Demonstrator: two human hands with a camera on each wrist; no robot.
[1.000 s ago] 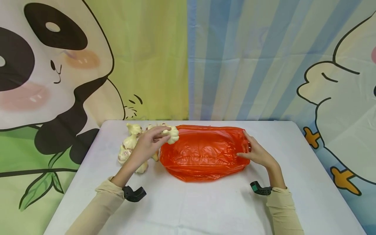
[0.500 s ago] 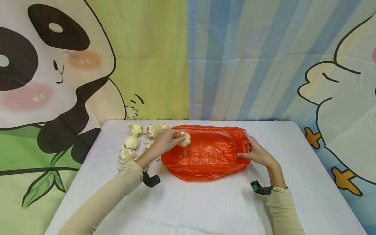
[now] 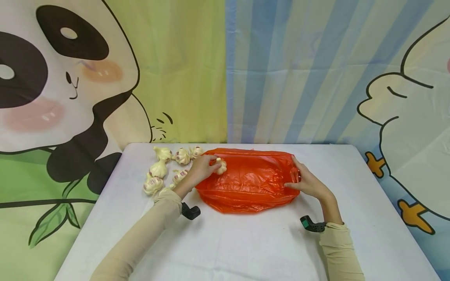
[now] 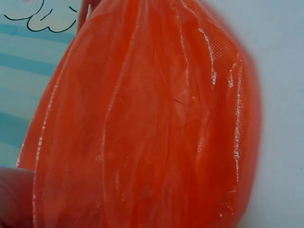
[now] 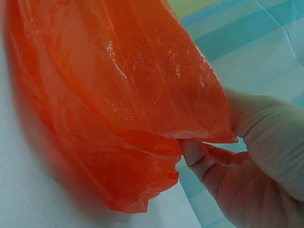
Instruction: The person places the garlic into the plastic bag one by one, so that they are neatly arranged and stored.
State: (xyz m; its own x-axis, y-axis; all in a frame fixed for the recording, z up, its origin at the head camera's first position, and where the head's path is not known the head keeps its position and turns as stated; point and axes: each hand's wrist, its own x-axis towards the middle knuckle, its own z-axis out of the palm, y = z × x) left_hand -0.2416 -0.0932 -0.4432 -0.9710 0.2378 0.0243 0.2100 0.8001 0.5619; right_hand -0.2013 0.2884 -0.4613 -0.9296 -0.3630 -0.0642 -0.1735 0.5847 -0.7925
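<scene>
A red plastic bag [image 3: 249, 183] lies on the white table with its mouth spread wide. My left hand [image 3: 202, 169] pinches a garlic bulb [image 3: 221, 166] over the left end of that mouth. In the left wrist view the bag [image 4: 152, 114] fills most of the picture, a bit of the hand [image 4: 16, 197] shows at the lower left, and the bulb is hidden. At the bag's right end my right hand [image 3: 311, 181] grips the rim. The right wrist view shows the bag's edge [image 5: 204, 109] between thumb and fingers.
Several garlic bulbs [image 3: 158, 169] lie in a loose group left of the bag, partly behind the left forearm. The white table [image 3: 239, 249] ends at a printed curtain [image 3: 260, 78] behind it. Each wrist wears a dark camera mount [image 3: 191, 211].
My left hand has carried the garlic bulb rightward, from beside the bag to over its opening. The bag's left edge has shifted slightly right. My right hand has kept its place on the rim.
</scene>
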